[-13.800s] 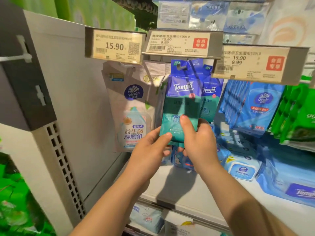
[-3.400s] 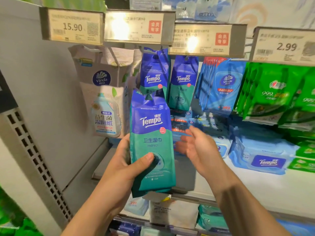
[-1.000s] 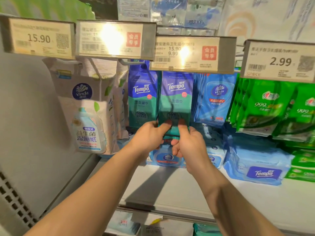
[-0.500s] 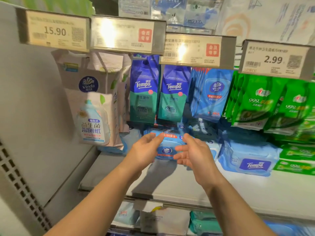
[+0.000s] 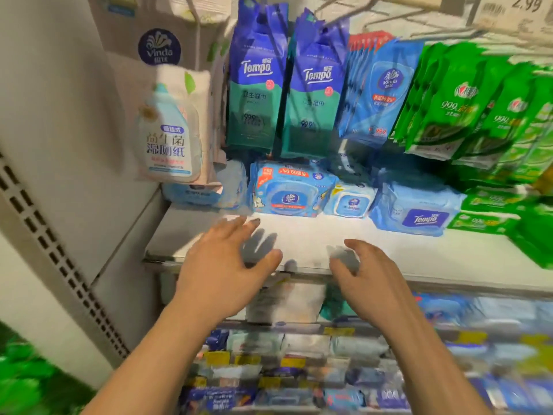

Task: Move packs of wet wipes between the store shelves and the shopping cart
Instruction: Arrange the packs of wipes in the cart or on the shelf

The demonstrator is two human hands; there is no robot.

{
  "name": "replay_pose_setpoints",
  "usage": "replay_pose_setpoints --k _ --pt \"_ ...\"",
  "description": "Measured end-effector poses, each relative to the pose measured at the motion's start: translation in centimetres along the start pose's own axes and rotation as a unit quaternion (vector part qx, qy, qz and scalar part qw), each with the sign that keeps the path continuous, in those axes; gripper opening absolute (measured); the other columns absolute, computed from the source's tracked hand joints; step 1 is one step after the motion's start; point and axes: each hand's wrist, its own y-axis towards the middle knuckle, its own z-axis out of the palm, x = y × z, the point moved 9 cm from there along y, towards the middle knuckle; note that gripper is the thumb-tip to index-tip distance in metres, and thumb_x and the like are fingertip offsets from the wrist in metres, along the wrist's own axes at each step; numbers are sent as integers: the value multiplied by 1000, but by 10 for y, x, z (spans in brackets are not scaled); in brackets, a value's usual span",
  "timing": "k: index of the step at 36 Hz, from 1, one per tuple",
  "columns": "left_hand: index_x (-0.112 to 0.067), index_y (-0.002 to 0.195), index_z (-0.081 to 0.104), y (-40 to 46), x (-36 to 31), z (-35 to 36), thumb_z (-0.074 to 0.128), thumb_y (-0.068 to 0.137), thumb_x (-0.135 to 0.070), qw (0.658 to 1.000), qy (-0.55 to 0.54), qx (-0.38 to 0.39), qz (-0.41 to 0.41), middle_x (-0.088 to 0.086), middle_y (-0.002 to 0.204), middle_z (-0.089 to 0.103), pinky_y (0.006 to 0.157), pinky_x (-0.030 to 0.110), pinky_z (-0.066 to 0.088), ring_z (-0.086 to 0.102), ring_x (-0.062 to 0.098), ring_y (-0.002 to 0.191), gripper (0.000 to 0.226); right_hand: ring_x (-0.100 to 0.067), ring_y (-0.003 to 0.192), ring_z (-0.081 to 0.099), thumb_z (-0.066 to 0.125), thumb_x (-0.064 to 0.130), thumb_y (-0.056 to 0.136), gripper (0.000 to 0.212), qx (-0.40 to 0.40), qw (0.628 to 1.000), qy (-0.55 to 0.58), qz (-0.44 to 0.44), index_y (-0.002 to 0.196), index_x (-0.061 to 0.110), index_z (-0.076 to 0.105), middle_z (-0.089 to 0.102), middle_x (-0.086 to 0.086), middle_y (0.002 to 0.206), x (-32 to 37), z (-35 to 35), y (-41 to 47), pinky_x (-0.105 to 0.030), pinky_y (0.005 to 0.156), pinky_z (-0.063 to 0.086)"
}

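Two tall wipe packs (image 5: pixel 311 94), blue on top and green below with "Tempo" printed across them, hang side by side from hooks above and beyond both hands. They look like soft, glossy plastic pouches, flat and slightly creased at the top. Neither is touched by either hand. The left hand (image 5: pixel 221 265) hovers just over the front edge of the shelf (image 5: pixel 419 259), its grip wide: fingers spread and loosely bent, holding nothing. The right hand (image 5: pixel 368 274), just beside it, is the same, with a relaxed, empty grip and fingertips curving down. Motion blur smears the fingertips, so finer detail cannot be told.

Judging from the empty hands and the hanging packs, no pack is in transit at this moment; the person seems to be between one pack and the next. The cart is not in view, so the next move probably calls for turning toward it, or for reaching up or forward to take another pack.

Just beyond the hands, lying flat on the white shelf, is a light blue brick pack (image 5: pixel 290 190) with a rounded flip lid, squashy-looking and crinkled at the seams. To the right of the grips lie a smaller lidded pack (image 5: pixel 350 202) and a wider blue pack (image 5: pixel 416 211). Above those hang thin blue sachets (image 5: pixel 380 91) and shiny green packs (image 5: pixel 472 106). To the upper left hangs a pale paper-like refill bag (image 5: pixel 170 124). Below the hands, lower shelves are too blurred to read.
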Motion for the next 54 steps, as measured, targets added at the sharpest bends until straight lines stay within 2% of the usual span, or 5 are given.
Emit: replay_pose_setpoints --k 8,19,26,31,54 --pt "-28 148 51 -37 4 8 30 78 -84 999 0 29 16 -5 156 47 123 39 28 37 19 145 92 -16 122 53 56 41 96 38 18 999 -23 18 132 27 56 60 5 134 -17 15 -56 -26 86 37" --pt "-35 153 39 -114 0 6 50 90 -70 996 35 23 -75 -13 159 37 118 33 24 25 14 147 73 -23 136 44 55 43 98 54 47 997 -33 -42 146 22 45 46 1 151 -40 13 -98 -33 104 36" --pt "-33 154 38 -187 -11 28 47 90 -74 984 95 40 -147 -10 160 38 116 38 33 29 17 147 77 -23 153 22 53 44 99 62 136 981 -87 -108 153 16 38 33 -7 163 -79 41 -127 -44 126 10" --pt "-33 149 45 -244 -4 43 42 81 -79 970 117 60 -206 -6 153 47 111 42 42 39 21 141 82 -26 147 35 54 44 98 61 179 969 -67 -155 151 14 44 42 -8 158 -77 55 -151 -45 122 27" --pt "-38 150 42 -509 139 -121 44 77 -83 873 34 -96 -477 -5 156 43 114 48 39 41 24 142 85 -16 143 40 55 45 99 56 313 848 -89 -418 150 24 42 42 4 157 192 164 -341 -34 117 31"
